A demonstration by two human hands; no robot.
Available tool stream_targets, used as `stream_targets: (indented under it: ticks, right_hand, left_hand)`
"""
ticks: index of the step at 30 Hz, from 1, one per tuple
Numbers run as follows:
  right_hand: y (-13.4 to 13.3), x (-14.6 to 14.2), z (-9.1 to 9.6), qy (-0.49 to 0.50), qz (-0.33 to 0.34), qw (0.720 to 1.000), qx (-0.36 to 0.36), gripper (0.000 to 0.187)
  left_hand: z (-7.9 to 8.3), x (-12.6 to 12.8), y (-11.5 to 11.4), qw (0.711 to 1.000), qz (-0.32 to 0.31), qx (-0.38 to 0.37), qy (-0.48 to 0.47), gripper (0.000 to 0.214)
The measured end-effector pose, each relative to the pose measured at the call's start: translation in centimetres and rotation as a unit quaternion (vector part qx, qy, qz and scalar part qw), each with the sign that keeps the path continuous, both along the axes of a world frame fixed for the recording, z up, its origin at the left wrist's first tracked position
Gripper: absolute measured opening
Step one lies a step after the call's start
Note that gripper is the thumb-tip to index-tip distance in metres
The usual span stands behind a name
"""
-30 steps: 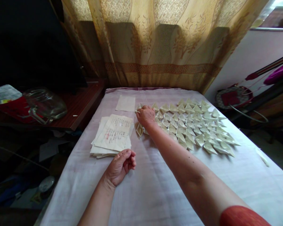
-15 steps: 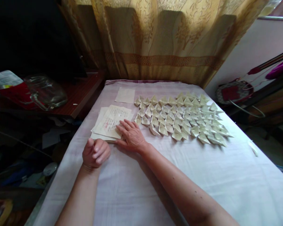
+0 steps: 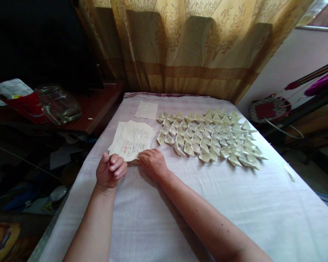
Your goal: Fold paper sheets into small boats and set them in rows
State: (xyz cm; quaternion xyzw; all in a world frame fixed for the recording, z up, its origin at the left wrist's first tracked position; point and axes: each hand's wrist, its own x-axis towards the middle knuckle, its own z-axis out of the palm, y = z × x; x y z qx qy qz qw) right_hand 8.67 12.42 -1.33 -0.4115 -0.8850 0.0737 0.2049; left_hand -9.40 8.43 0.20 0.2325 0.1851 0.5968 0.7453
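A stack of cream paper sheets (image 3: 135,136) with handwriting on top lies at the left side of the cloth-covered surface. My right hand (image 3: 153,164) is closed at the near right corner of the stack, its fingers curled on the top sheet, whose near edge bows slightly. My left hand (image 3: 112,170) hovers by the near left corner with its fingers curled in and nothing visible in them. To the right stand several rows of small folded paper boats (image 3: 205,134). One separate blank paper sheet (image 3: 146,110) lies flat behind the stack.
A patterned gold curtain (image 3: 186,47) hangs behind the white cloth (image 3: 235,211). At left, a brown wooden desk (image 3: 95,109) bears a clear jar (image 3: 60,103) and a red bag (image 3: 30,105). A small white scrap (image 3: 289,173) lies near the right edge.
My right hand has slid back toward me, from lying flat on the stack to its near right corner, and its fingers have curled. My left hand has hardly moved.
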Motion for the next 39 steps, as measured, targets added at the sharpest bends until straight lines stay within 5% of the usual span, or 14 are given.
stream_targets:
  ticks: [5,11,18,23,26,29,33,39]
  right_hand:
    - [0.1,0.1,0.5,-0.006,0.0,1.0,-0.017,0.019]
    - [-0.2,0.9,1.0,0.032,0.052,0.998,-0.018,0.021]
    - [-1.4,3.8,1.0,0.153,-0.03,0.987,0.037,0.019]
    - [-3.5,7.1,1.6,0.175,-0.038,0.982,0.065,0.018]
    - [-5.0,8.5,1.7,0.176,-0.041,0.982,0.062,0.018]
    - [-6.4,9.3,1.3,0.165,-0.042,0.984,0.046,0.017]
    - [-7.9,10.1,0.8,0.148,-0.037,0.988,0.026,0.017]
    - [-9.5,11.2,0.4,0.155,-0.049,0.986,-0.035,0.016]
  left_hand:
    - [0.0,-0.2,-0.1,0.999,0.029,-0.032,0.001,0.044]
    - [0.5,-0.6,0.4,0.994,0.075,-0.04,-0.063,0.028]
    - [0.7,-1.3,0.3,0.99,0.088,0.007,-0.111,0.047]
    - [0.5,0.2,0.2,0.996,0.072,0.046,0.006,0.058]
    - [0.7,1.7,-0.3,0.988,-0.001,0.11,0.11,0.06]
    - [1.2,2.9,-1.2,0.944,-0.124,0.163,0.26,0.063]
    - [1.4,4.5,-2.6,0.833,-0.226,0.2,0.464,0.064]
    - [0.2,6.2,-3.5,0.754,-0.136,0.208,0.608,0.055]
